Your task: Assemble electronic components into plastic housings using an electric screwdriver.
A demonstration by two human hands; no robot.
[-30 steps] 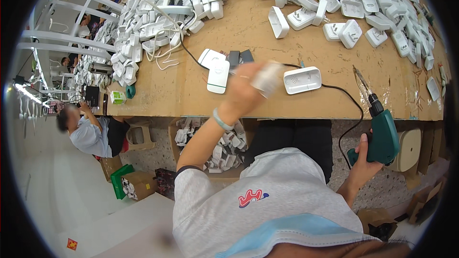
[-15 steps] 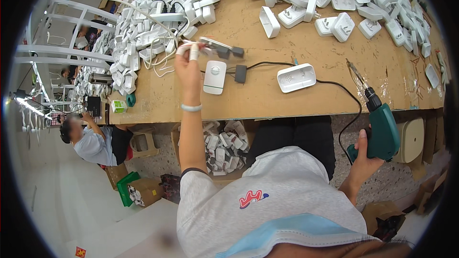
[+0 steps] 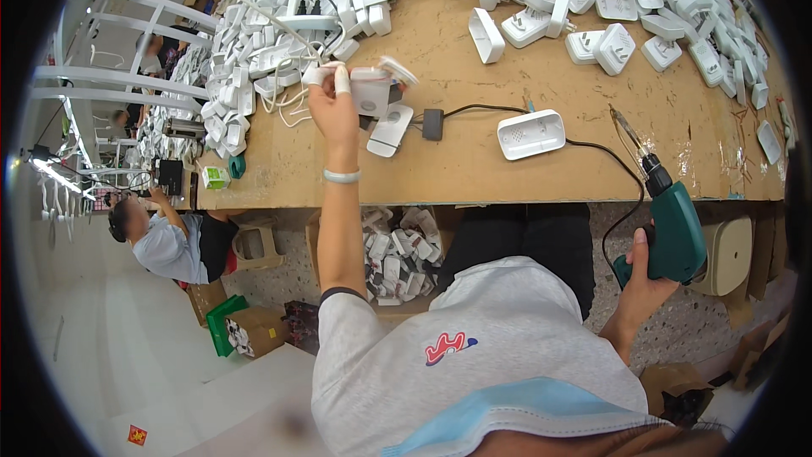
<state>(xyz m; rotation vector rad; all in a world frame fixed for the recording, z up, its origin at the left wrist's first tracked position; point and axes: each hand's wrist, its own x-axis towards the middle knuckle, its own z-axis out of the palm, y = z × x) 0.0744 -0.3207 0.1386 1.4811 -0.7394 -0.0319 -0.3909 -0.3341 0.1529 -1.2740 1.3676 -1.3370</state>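
Note:
My left hand [image 3: 333,110], with white covers on its fingertips, is raised above the table. Its fingers pinch a white plastic casing [image 3: 370,93], part of it blurred. A small white part [image 3: 397,70] sticks out beside the casing; whether they are joined I cannot tell. Just below them a white oval cover [image 3: 390,130] lies slanted, next to a small dark grey block [image 3: 432,124] on a black cord. My right hand [image 3: 647,288] grips the handle of a green soldering gun [image 3: 679,233], its metal tip pointing up and left over the table.
An open white shell [image 3: 531,134] lies mid-table, the black cord passing behind it. Heaps of white plug casings [image 3: 296,30] cover the far left, and more [image 3: 626,0] the far right. Below the edge stands a box of white parts [image 3: 397,258]. A person [image 3: 169,237] sits at left.
The part in my left hand has turned, so a broad white face shows where dark blocks and wires were. The oval cover on the table has tilted and shifted. My right hand stays put.

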